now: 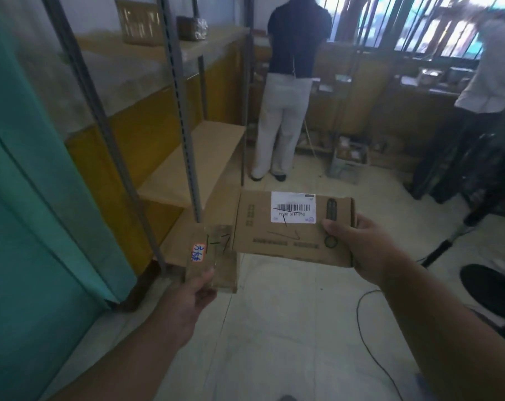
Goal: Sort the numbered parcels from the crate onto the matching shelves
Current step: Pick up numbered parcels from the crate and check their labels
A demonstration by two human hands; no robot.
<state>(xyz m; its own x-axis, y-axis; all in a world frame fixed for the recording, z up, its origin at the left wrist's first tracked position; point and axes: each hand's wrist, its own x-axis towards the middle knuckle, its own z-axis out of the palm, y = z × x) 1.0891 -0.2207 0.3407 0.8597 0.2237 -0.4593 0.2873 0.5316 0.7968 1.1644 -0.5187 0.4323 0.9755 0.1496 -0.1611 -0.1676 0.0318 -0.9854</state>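
Parcels: small one (212, 257) pinched in your left hand (187, 302), flat carton (294, 227) gripped at edge by right hand (361, 244), both near shelves (193, 157). Likely light, stiff cardboard; support carton underneath.

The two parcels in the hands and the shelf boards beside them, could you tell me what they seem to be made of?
Larger parcel: brown corrugated cardboard, matte, with a white paper barcode label. Smaller parcel: also brown cardboard, apparently wrapped in glossy clear tape, judging by its sheen. Shelf boards: pale, matte, likely wood or fibreboard, on grey slotted metal uprights.
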